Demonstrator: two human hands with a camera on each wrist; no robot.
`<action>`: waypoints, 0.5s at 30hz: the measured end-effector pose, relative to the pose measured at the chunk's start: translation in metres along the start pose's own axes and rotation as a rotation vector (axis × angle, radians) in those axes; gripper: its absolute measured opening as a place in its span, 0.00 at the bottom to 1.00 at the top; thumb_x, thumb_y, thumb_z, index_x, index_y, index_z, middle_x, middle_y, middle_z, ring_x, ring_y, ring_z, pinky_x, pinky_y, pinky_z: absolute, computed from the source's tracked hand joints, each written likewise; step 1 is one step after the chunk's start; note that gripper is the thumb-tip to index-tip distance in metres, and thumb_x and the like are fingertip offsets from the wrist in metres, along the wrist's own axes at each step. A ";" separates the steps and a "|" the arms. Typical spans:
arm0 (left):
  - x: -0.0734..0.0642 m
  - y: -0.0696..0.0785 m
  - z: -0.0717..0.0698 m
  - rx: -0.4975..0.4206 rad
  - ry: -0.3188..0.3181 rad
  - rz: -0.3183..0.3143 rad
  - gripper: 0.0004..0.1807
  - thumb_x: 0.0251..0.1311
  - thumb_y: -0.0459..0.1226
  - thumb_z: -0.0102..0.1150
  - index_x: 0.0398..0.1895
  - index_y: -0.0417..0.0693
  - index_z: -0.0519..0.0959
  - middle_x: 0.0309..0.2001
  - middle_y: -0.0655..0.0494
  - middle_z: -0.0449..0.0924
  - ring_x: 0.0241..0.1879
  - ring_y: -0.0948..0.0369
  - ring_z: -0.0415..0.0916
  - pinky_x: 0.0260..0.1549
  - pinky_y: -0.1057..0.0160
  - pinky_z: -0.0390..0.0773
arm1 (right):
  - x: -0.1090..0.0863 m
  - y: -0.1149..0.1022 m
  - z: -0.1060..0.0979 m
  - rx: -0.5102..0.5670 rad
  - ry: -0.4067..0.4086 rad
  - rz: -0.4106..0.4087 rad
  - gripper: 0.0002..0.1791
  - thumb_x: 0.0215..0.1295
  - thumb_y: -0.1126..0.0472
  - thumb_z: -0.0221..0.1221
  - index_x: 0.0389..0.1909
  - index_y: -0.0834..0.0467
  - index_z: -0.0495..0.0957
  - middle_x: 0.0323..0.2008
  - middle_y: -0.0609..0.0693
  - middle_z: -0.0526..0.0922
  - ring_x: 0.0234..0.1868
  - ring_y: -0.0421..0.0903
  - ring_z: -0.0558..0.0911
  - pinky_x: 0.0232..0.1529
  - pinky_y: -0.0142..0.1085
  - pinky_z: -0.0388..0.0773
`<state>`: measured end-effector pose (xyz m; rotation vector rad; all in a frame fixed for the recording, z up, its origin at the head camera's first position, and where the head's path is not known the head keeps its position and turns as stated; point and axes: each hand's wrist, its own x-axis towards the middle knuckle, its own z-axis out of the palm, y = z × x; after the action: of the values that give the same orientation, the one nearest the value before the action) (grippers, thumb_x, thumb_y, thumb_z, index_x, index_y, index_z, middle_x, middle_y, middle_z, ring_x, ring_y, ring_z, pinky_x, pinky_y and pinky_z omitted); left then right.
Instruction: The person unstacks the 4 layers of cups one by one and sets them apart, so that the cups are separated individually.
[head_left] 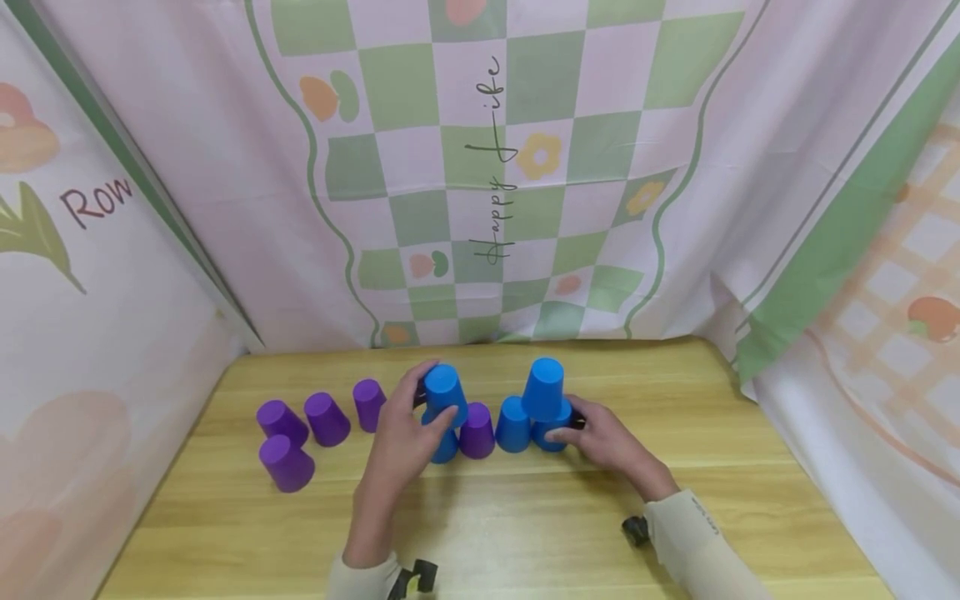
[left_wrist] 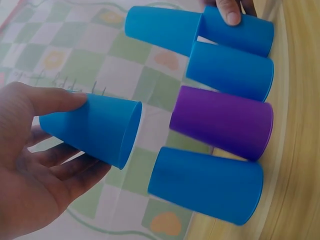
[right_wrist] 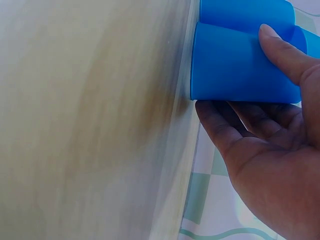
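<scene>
My left hand (head_left: 405,437) grips an upside-down blue cup (left_wrist: 92,125), thumb on one side and fingers on the other. In the left wrist view that cup is apart from the row, above a blue cup (left_wrist: 205,185) at the row's left end. Beside this stand a purple cup (head_left: 477,432) and another blue cup (head_left: 513,425), mouths down. With thumb and fingers my right hand (head_left: 603,433) holds the row's rightmost blue cup (right_wrist: 240,65) at its sides. On top of the row's right part sits one more upside-down blue cup (head_left: 543,389).
Several purple cups (head_left: 327,419) stand mouth down on the left of the wooden table (head_left: 525,525), two of them close together at the far left. A patterned curtain (head_left: 540,217) hangs behind the table, with more cloth at both sides.
</scene>
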<state>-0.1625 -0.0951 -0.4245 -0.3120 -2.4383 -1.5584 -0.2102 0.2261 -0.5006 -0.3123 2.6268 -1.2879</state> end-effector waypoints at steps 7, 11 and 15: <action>-0.002 -0.002 -0.013 0.036 0.044 -0.030 0.37 0.63 0.31 0.73 0.74 0.46 0.69 0.67 0.44 0.78 0.65 0.44 0.79 0.66 0.41 0.79 | 0.000 0.001 0.000 -0.013 0.003 0.004 0.25 0.71 0.46 0.67 0.63 0.52 0.78 0.60 0.52 0.84 0.59 0.54 0.81 0.66 0.62 0.78; -0.006 -0.004 -0.022 0.031 0.050 -0.080 0.36 0.63 0.33 0.73 0.74 0.49 0.69 0.66 0.45 0.79 0.65 0.43 0.79 0.66 0.38 0.77 | 0.000 0.001 0.000 -0.012 0.004 0.004 0.25 0.71 0.45 0.67 0.62 0.52 0.78 0.59 0.52 0.84 0.59 0.54 0.81 0.66 0.62 0.78; -0.009 -0.005 -0.031 0.011 0.053 -0.126 0.36 0.64 0.34 0.73 0.74 0.51 0.70 0.66 0.46 0.78 0.66 0.44 0.78 0.67 0.39 0.77 | 0.000 0.000 0.000 -0.015 0.005 0.007 0.24 0.71 0.45 0.67 0.61 0.52 0.79 0.59 0.52 0.84 0.59 0.54 0.81 0.66 0.61 0.78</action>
<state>-0.1529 -0.1260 -0.4194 -0.1157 -2.4673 -1.5816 -0.2103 0.2264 -0.5009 -0.3015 2.6407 -1.2688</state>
